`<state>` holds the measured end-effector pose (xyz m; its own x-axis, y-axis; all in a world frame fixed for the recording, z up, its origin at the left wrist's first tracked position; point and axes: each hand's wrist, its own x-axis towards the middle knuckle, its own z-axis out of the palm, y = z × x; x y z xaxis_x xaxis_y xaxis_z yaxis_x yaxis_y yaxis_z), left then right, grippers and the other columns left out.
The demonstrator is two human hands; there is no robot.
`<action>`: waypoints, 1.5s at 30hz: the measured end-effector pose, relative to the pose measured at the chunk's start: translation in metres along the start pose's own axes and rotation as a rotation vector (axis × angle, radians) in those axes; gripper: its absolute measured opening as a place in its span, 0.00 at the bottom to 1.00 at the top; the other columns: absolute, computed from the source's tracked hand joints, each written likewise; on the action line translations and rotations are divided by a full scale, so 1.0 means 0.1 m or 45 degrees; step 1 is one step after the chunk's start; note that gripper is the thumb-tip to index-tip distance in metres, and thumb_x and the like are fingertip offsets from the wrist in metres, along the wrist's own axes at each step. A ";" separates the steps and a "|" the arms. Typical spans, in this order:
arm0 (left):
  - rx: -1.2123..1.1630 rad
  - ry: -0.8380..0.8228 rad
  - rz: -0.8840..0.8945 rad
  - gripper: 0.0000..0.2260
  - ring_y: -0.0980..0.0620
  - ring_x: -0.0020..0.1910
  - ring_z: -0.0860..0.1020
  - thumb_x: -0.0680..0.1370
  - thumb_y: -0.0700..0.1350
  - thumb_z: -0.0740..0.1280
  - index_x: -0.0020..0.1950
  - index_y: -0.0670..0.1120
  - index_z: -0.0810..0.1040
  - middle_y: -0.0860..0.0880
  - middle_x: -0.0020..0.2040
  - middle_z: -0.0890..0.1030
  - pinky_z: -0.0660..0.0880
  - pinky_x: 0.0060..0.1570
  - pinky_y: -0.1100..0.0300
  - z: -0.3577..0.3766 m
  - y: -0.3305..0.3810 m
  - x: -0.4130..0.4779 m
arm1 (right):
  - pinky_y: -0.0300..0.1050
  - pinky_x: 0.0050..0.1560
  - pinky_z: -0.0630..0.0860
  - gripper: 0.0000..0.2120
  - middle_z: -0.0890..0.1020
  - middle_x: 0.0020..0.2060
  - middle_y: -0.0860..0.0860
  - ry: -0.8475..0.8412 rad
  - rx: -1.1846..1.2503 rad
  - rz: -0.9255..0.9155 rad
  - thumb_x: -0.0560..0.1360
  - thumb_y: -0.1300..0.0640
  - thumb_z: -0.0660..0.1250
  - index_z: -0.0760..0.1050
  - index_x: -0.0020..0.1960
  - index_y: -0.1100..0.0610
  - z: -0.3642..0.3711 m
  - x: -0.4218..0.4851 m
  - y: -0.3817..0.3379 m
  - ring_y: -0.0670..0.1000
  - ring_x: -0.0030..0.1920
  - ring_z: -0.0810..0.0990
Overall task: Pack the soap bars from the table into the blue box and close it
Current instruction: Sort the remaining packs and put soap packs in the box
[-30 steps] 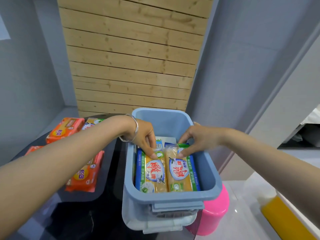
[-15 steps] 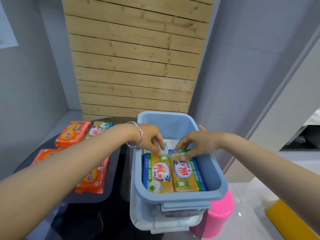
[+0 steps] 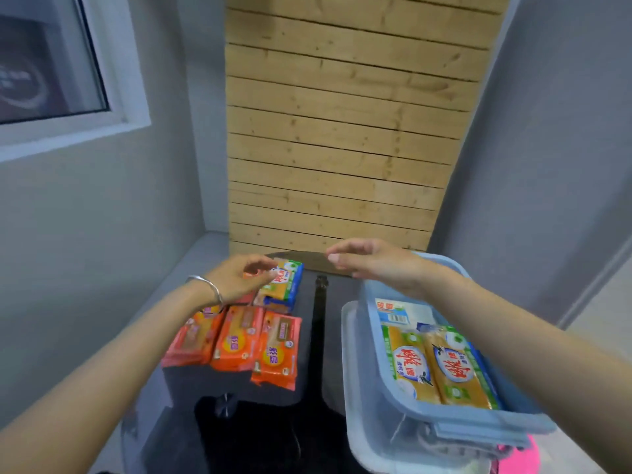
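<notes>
The blue box [image 3: 372, 323] stands open at the right with two yellow soap bars [image 3: 441, 367] lying side by side in it and a white-blue pack [image 3: 398, 311] behind them. On the dark table [image 3: 318, 336] to the left lie three orange soap packs [image 3: 246, 340] and, behind them, a yellow soap bar in a blue-green wrapper [image 3: 284, 285]. My left hand [image 3: 239, 278], with a silver bangle on its wrist, reaches over that far bar with loose fingers and holds nothing. My right hand [image 3: 372, 261] hovers empty above the box's far left corner, fingers extended.
A pale lid or second tub [image 3: 352, 388] sits under the blue box, and a pink stool [image 3: 519, 463] shows at the bottom right. A wooden slat panel [image 3: 342, 131] and grey walls close in the back. A window [image 3: 51, 63] is at the upper left.
Both hands have left the soap bars inside the box and moved up and to the left. The left hand now reaches over the bars on the table. The view has swung left.
</notes>
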<state>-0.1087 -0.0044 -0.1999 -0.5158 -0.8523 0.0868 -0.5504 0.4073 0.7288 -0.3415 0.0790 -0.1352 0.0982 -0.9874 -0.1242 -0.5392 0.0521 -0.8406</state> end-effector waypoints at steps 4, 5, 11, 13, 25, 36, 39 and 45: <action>-0.042 0.043 -0.114 0.19 0.53 0.60 0.72 0.78 0.48 0.63 0.68 0.47 0.69 0.47 0.68 0.72 0.66 0.56 0.66 -0.02 -0.37 0.01 | 0.49 0.65 0.70 0.12 0.78 0.61 0.50 -0.091 0.118 0.267 0.76 0.49 0.66 0.76 0.57 0.51 0.39 0.44 -0.03 0.52 0.62 0.75; -0.026 0.054 -0.155 0.20 0.51 0.63 0.71 0.78 0.50 0.62 0.69 0.49 0.68 0.48 0.70 0.70 0.65 0.58 0.65 -0.01 -0.46 0.03 | 0.50 0.67 0.70 0.17 0.76 0.64 0.52 -0.102 0.130 0.336 0.76 0.48 0.65 0.73 0.62 0.53 0.48 0.54 -0.02 0.53 0.64 0.74; -0.041 0.166 -0.284 0.24 0.46 0.65 0.72 0.76 0.55 0.62 0.69 0.46 0.67 0.45 0.67 0.73 0.67 0.66 0.52 -0.02 -0.91 0.15 | 0.56 0.62 0.72 0.32 0.65 0.73 0.59 -0.068 0.208 0.615 0.74 0.50 0.68 0.61 0.73 0.60 0.78 0.99 0.13 0.61 0.69 0.69; -0.121 0.178 -0.356 0.24 0.47 0.63 0.73 0.76 0.56 0.62 0.69 0.46 0.66 0.46 0.66 0.73 0.69 0.60 0.56 -0.01 -1.00 0.16 | 0.56 0.60 0.73 0.33 0.64 0.74 0.59 -0.107 0.170 0.664 0.74 0.50 0.68 0.60 0.73 0.59 0.84 1.09 0.18 0.62 0.70 0.68; 0.003 0.133 -0.610 0.24 0.47 0.49 0.76 0.74 0.62 0.60 0.57 0.43 0.72 0.43 0.56 0.79 0.72 0.49 0.55 0.12 -1.22 0.35 | 0.61 0.66 0.68 0.34 0.71 0.69 0.55 -0.459 -0.124 0.838 0.67 0.47 0.74 0.66 0.68 0.53 1.07 1.19 0.47 0.56 0.70 0.67; 0.028 0.105 -0.686 0.21 0.47 0.41 0.77 0.69 0.64 0.66 0.41 0.45 0.72 0.41 0.48 0.82 0.73 0.43 0.55 0.08 -1.17 0.43 | 0.44 0.63 0.74 0.26 0.76 0.65 0.57 -0.605 -0.235 0.888 0.73 0.54 0.70 0.69 0.67 0.61 1.18 1.03 0.44 0.53 0.65 0.75; -0.022 0.078 -0.693 0.21 0.43 0.47 0.79 0.70 0.62 0.67 0.42 0.43 0.73 0.40 0.50 0.82 0.73 0.44 0.55 0.06 -1.18 0.38 | 0.45 0.65 0.73 0.24 0.76 0.66 0.58 -0.692 -0.285 0.879 0.73 0.53 0.69 0.70 0.66 0.61 1.19 0.99 0.41 0.53 0.65 0.75; -0.230 0.284 -0.590 0.16 0.50 0.44 0.76 0.70 0.50 0.71 0.54 0.45 0.73 0.44 0.52 0.79 0.72 0.42 0.59 0.03 -1.08 0.24 | 0.42 0.54 0.79 0.11 0.81 0.59 0.57 -0.654 -0.094 0.600 0.73 0.54 0.70 0.74 0.53 0.57 0.91 0.83 0.21 0.51 0.56 0.81</action>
<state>-0.0636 -0.0684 -0.2790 -0.0832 -0.9861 -0.1438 -0.5551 -0.0739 0.8285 -0.2682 0.0114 -0.2116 0.2128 -0.6657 -0.7153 -0.6751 0.4290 -0.6002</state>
